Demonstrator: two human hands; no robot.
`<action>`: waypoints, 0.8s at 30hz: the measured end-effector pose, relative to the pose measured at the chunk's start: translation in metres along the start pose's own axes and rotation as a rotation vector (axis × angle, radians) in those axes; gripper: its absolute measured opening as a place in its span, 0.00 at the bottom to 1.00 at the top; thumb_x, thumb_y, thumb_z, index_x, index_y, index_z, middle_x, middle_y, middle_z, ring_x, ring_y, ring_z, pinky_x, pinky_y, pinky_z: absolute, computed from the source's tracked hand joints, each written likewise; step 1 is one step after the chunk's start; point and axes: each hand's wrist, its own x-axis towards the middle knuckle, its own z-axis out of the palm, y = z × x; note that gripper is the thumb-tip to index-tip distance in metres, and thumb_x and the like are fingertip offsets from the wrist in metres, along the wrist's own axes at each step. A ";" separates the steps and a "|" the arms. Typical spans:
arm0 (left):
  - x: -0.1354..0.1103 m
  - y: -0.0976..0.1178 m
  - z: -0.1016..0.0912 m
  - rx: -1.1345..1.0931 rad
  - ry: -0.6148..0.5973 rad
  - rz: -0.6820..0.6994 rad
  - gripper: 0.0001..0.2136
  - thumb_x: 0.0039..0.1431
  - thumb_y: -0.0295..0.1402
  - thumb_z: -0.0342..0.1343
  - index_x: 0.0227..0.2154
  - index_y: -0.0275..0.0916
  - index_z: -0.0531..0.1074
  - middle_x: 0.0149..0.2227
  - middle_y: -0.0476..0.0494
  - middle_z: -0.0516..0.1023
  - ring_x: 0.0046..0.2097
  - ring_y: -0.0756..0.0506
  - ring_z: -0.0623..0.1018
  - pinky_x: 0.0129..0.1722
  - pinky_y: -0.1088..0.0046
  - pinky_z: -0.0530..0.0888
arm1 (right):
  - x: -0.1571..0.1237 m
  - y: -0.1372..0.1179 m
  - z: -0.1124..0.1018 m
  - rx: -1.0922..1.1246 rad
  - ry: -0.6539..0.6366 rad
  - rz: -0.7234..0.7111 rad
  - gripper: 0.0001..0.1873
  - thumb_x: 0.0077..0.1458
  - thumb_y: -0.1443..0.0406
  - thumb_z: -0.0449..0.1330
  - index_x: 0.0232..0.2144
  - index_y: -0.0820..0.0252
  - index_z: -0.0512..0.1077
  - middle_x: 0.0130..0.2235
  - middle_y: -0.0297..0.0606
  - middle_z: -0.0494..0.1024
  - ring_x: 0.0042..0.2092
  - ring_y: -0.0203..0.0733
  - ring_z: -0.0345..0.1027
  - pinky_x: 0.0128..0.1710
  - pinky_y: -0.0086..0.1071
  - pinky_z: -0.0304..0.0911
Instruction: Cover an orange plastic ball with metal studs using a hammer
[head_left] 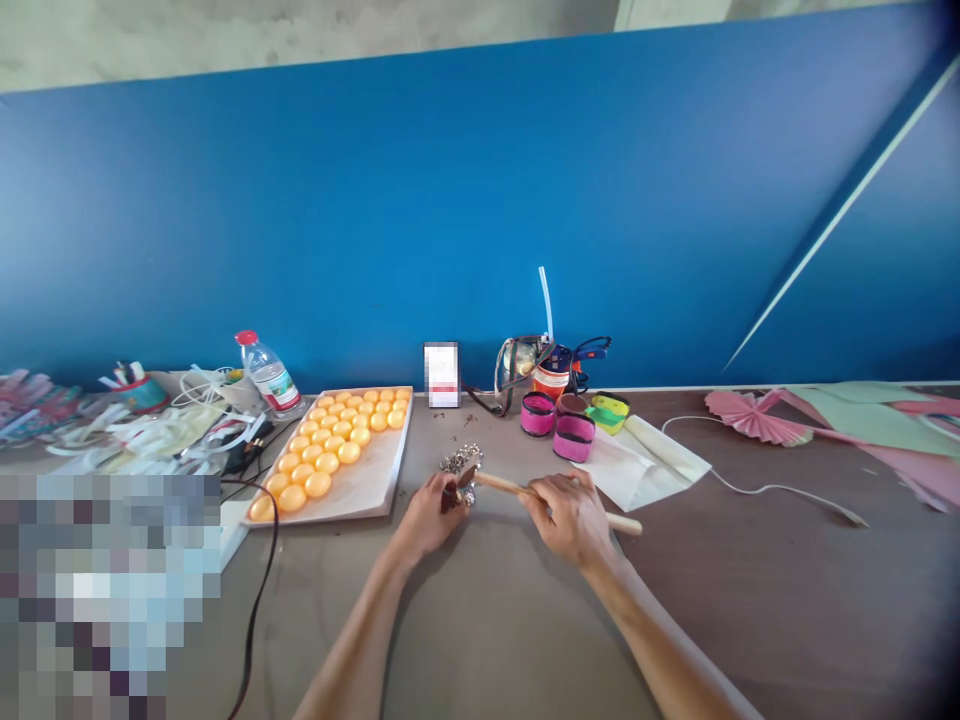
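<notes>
My right hand (pixel 571 517) is closed round a wooden-handled hammer (pixel 501 485), whose handle runs from the head at the left out past my fingers to the right. My left hand (pixel 431 512) pinches a small silvery metal piece (pixel 465 493) on the brown table (pixel 495 620), right under the hammer head. A little heap of silvery metal bits (pixel 459 460) lies just beyond it.
A tray (pixel 375 490) of several orange balls stands to the left. Pink tape rolls (pixel 574 436), a glue gun (pixel 577 358), a water bottle (pixel 268 374), white paper (pixel 645 462), a black cable (pixel 259 590) and pink paper fans (pixel 757 417) lie around. A blue wall (pixel 480 200) stands behind.
</notes>
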 end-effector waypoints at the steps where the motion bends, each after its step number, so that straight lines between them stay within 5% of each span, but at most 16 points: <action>1: 0.000 0.000 0.000 0.007 -0.002 -0.004 0.11 0.48 0.33 0.54 0.36 0.37 0.67 0.33 0.44 0.72 0.33 0.47 0.71 0.34 0.72 0.66 | 0.000 0.000 -0.001 0.008 0.010 0.004 0.13 0.58 0.64 0.50 0.24 0.59 0.68 0.24 0.34 0.74 0.28 0.35 0.64 0.42 0.33 0.46; 10: -0.002 0.006 -0.002 -0.002 -0.049 -0.021 0.14 0.48 0.32 0.53 0.40 0.37 0.66 0.32 0.46 0.72 0.32 0.48 0.71 0.33 0.73 0.65 | 0.000 -0.001 0.003 0.015 -0.023 -0.003 0.13 0.58 0.64 0.50 0.24 0.59 0.68 0.24 0.32 0.73 0.28 0.34 0.65 0.42 0.33 0.46; 24: -0.002 0.003 -0.001 0.120 -0.057 0.006 0.12 0.46 0.36 0.57 0.33 0.37 0.68 0.33 0.45 0.70 0.34 0.46 0.70 0.34 0.72 0.64 | 0.002 -0.002 -0.002 0.013 -0.034 -0.024 0.14 0.58 0.64 0.50 0.22 0.59 0.68 0.22 0.32 0.73 0.26 0.33 0.64 0.42 0.32 0.45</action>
